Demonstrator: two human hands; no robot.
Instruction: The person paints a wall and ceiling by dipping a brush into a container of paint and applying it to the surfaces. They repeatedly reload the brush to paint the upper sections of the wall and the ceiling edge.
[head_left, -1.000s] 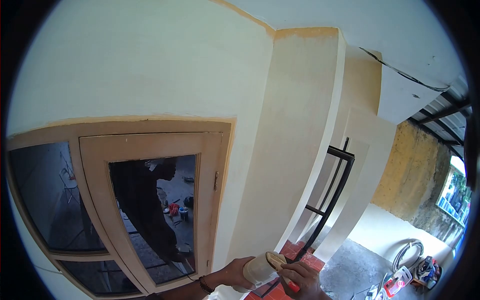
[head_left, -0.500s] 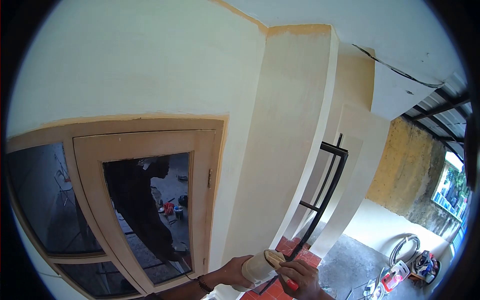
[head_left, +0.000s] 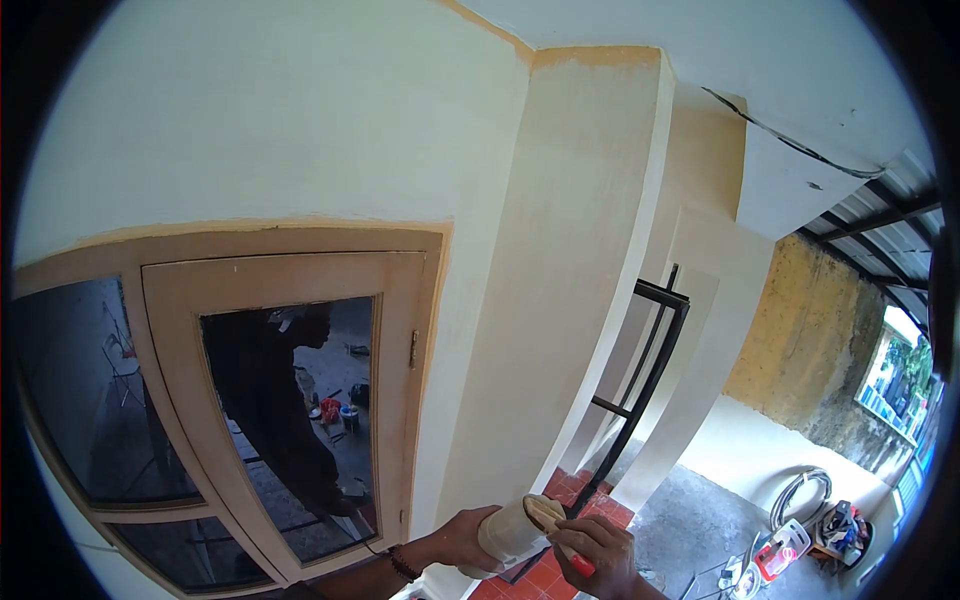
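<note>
My left hand [head_left: 462,538], with a dark bracelet at its wrist, is wrapped round a pale, paint-stained container [head_left: 508,538] near the bottom centre. The container is tilted, its open mouth towards the right. Close by that mouth, my right hand [head_left: 597,548] is closed on a brush [head_left: 546,514], whose tip is at the rim. A red part of what it holds shows below the fingers. How much paint is inside the container cannot be made out.
A wooden-framed glass door [head_left: 285,400] stands at the left, below a cream wall [head_left: 290,120]. Right of centre is a black metal frame [head_left: 650,385]. Coiled cable [head_left: 800,495] and tools lie on the grey floor [head_left: 680,520] at the lower right.
The view has shifted slightly, so the door and walls sit a little further left and up. Both hands keep hold of the container and brush, the brush still at the rim.
</note>
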